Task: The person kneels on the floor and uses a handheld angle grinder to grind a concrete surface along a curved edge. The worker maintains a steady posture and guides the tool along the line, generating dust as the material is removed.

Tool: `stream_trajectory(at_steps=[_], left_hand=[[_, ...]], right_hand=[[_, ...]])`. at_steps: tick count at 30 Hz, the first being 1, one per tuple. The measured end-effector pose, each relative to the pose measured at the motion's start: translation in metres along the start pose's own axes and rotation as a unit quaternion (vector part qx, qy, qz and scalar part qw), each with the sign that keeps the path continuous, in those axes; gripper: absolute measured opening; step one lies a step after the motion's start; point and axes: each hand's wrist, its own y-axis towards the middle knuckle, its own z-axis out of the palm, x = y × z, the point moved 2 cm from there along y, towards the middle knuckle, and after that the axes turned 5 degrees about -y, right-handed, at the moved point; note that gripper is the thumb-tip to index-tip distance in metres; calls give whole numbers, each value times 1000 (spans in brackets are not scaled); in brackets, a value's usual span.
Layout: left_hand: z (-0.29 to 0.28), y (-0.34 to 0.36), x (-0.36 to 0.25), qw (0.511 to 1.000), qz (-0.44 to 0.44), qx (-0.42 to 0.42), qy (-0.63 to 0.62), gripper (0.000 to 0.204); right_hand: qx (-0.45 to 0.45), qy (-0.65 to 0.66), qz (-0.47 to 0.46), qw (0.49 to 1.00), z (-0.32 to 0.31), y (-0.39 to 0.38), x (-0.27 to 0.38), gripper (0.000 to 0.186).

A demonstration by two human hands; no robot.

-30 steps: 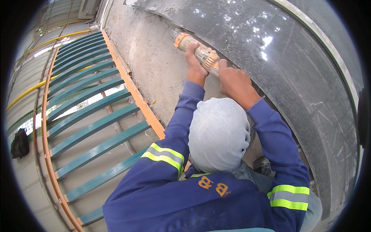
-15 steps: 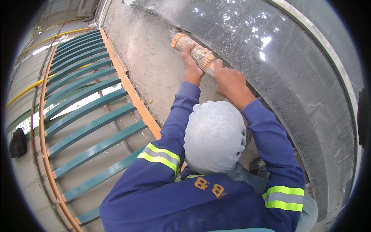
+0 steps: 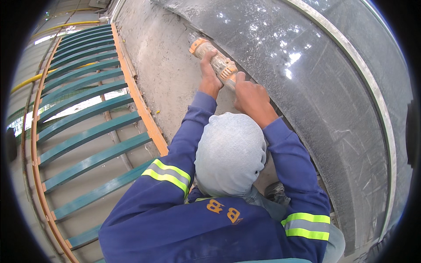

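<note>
A crouching co-worker in a navy-blue jacket with lime-and-silver reflective bands [image 3: 184, 239], head wrapped in a pale grey-blue cloth covering [image 3: 231, 153], grips a dust-caked, cylindrical orange-and-whitish power tool [image 3: 213, 61] in both bare hands. The tool lies slantwise beyond the worker's head, above a strip of pale, dusty concrete [image 3: 153, 52] and just beside the edge of a large, glossy dark grey panel [image 3: 324, 109]; whether its blurred far end touches the panel cannot be told.

The co-worker's left hand [image 3: 209, 74] cradles the middle of the tool's body, thumb laid over the top. The co-worker's right hand [image 3: 252, 96] closes around the rear end, fingers curled in. The camera wearer's own two hands are out of the picture, so the state of their fingers cannot be told.

The work looks to be under way: the tool is in a two-handed hold, and pale dust speckles the panel near it. No clear line parts a finished stretch from an untouched one, so how much is done or left cannot be judged.

At left stands a long, ladder-like frame of teal slats and orange rails [image 3: 96, 163], near a yellow pipe [image 3: 28, 82].
</note>
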Motion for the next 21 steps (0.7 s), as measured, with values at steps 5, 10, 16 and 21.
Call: stream_trajectory(at_steps=[5, 10, 16, 21], left_hand=[[3, -4, 3, 1000, -1, -12, -13, 48], [-1, 0, 4, 1000, -6, -4, -18, 47], [-8, 10, 3, 1000, -6, 9, -16, 43], [-16, 23, 0, 1000, -13, 18, -8, 43]], right_hand=[[29, -27, 1, 999, -13, -6, 2, 54], [18, -27, -3, 999, -10, -6, 1, 53], [-11, -2, -9, 1000, 3, 2, -2, 39], [-5, 8, -2, 1000, 8, 12, 1, 41]])
